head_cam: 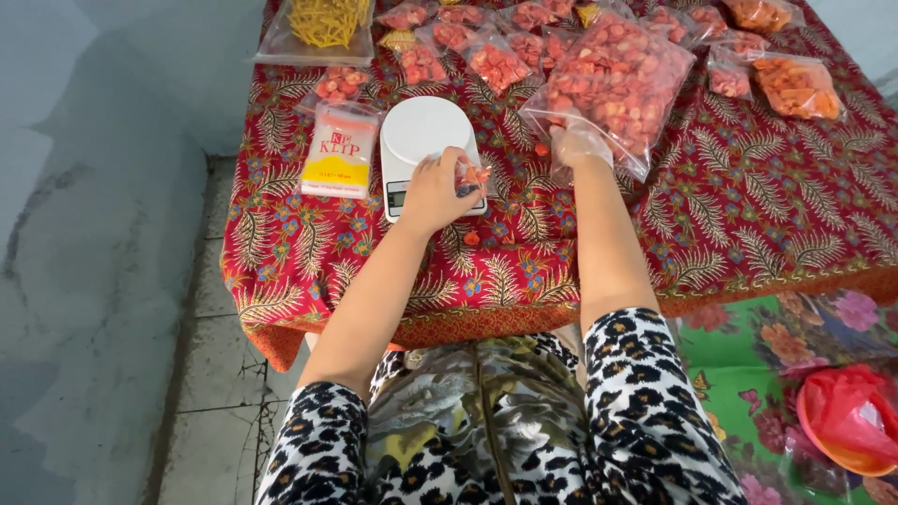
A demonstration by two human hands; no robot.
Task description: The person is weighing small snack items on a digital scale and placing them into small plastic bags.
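From the head view, the left hand (438,192) is curled around a small bag (472,176) of red pieces over the scale (421,131). The right hand (578,142) (gloved) is pushed into the big bag (617,79), its fingers hidden, so their state cannot be told. A red patterned cloth (748,206) covers the table beside a grey wall (94,234). Bags at the top are cut off.

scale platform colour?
White: the round kitchen scale on the red patterned tablecloth, clearest in the head view.
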